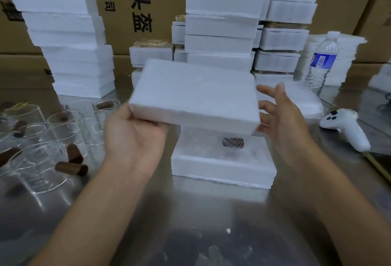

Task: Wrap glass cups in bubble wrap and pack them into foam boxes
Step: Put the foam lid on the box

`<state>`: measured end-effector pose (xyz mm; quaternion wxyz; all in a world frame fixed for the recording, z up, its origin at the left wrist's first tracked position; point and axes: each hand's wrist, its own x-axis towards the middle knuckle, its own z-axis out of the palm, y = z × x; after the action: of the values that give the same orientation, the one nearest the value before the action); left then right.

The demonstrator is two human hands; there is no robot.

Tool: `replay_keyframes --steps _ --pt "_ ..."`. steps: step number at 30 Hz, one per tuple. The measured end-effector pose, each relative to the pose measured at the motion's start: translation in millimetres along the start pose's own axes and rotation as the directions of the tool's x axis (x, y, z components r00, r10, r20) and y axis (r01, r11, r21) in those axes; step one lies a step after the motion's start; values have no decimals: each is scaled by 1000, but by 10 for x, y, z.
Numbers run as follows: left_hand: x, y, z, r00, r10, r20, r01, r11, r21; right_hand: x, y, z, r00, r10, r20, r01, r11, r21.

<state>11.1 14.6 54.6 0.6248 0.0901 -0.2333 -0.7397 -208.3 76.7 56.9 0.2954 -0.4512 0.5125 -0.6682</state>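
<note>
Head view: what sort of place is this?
Most likely a packing bench in a warehouse: stacks of foam boxes, printed cardboard cartons behind, and loose glass cups on the metal table. The left hand holds a foam lid over an open box.

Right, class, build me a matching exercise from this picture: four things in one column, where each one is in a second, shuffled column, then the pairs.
Things
1. foam lid
2. water bottle
3. white controller
4. glass cups

Places
A. lying on the table, far right
B. held up by the left hand
C. grouped on the table, far left
D. standing upright at the back right

Pairs: 1-B, 2-D, 3-A, 4-C
</note>
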Motion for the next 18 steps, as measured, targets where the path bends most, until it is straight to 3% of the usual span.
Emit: replay_keyframes --steps 1,4,7,9,12,18 --pt "-36 -58 29 1000 1 -26 -1 1000 -4 -5 -11 0 1000 -1 -2 1 999 37" --pt "-222 -187 143 989 136 -61 -114 954 278 -10 -12 -45 997 25 -75 -21 999 49" --pt "-281 -247 138 920 391 34 -316 686 655 3 1 -103 977 172 -129 -167 985 51" --pt "-308 -286 132 888 420 187 -407 526 746 8 3 -146 959 257 -120 -250 966 71" --pt "-291 -342 63 904 362 228 -396 504 767 13 0 -211 941 319 -113 -315 948 54" --pt "-228 -414 -45 955 273 115 -257 569 781 0 59 -177 939 337 -63 -340 940 -32"
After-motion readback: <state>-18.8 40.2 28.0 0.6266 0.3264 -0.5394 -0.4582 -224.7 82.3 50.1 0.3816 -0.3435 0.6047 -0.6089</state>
